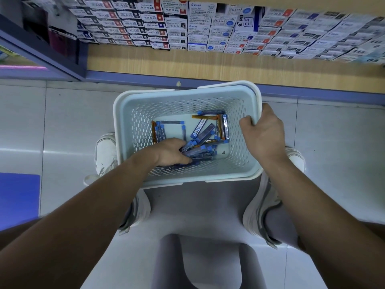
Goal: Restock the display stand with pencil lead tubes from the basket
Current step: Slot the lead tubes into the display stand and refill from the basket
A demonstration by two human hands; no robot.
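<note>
Down in the pale blue perforated basket [185, 97] lay the pencil lead tubes [203, 132]: slim, flat cases with dark, see-through bodies and blue caps at the ends, and a few orange ones [219, 127] among them. They lay loose and crisscrossed over the basket's floor, some along the left wall, some by the right wall, most heaped toward the near side. One tube showed a white label with blue print. Our left hand [170, 152] was deep inside the basket, its fingers curled round a small bunch of tubes from that near heap. Our right hand [263, 130] gripped the basket's right rim, thumb inside and fingers wrapped over the edge. The basket sat on a grey stool [198, 205] between our white shoes [106, 151] on the tiled floor [73, 122]. Beyond it ran a wooden shelf [187, 59] stacked with rows of small refill boxes [198, 28].
</note>
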